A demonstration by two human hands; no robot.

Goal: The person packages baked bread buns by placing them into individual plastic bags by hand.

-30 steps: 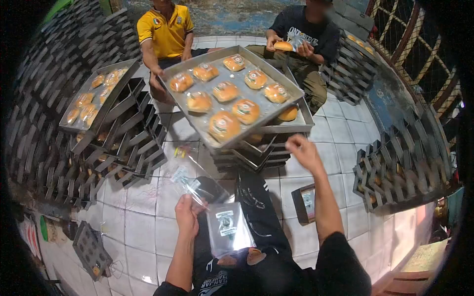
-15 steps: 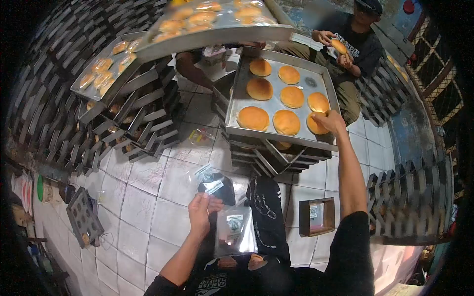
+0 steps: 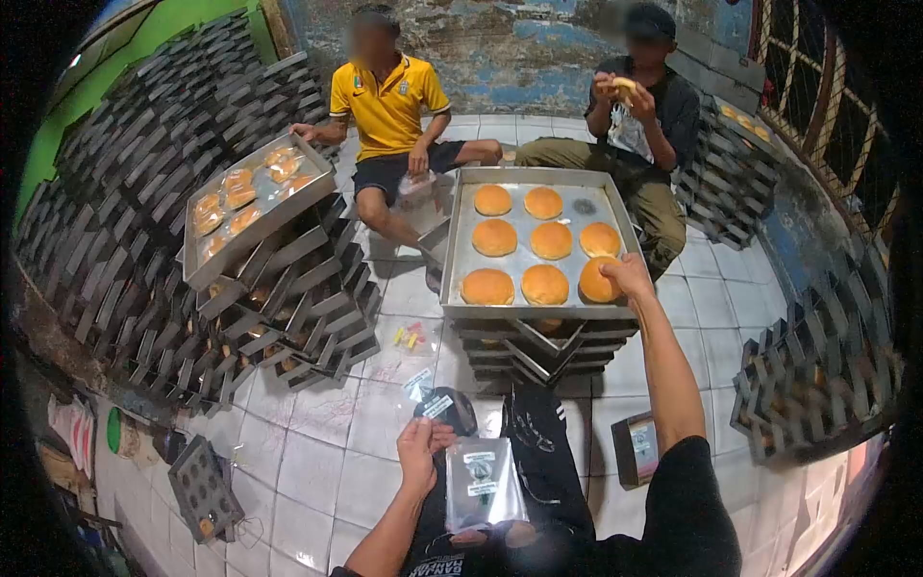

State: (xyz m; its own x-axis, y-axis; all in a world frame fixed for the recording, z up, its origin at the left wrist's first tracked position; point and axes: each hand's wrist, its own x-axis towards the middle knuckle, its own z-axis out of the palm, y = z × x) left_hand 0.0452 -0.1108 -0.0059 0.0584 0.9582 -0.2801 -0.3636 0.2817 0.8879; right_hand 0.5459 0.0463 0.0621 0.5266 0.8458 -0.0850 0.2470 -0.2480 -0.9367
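Note:
Pinched in my left hand (image 3: 421, 452) is a clear printed bag (image 3: 428, 392), held above my lap. Beside it, a stack of clear bags (image 3: 484, 481) lies on my lap. My right hand (image 3: 630, 277) grips a round bun (image 3: 600, 281) at the near right corner of a metal tray (image 3: 450, 267). Several other unwrapped buns (image 3: 550, 240) sit in that tray, which tops a pile of trays in front of me.
A person in yellow (image 3: 389, 101) holds a tray of wrapped buns (image 3: 197, 264) on the left pile. Another person (image 3: 639, 125) handles a bun. Tray stacks (image 3: 812, 356) stand right. A small box (image 3: 625, 452) and a muffin tin (image 3: 204, 486) are on the floor.
The tray of wrapped buns has moved from above the front pile to the left pile. My right hand has reached into the uncovered tray and taken hold of a bun.

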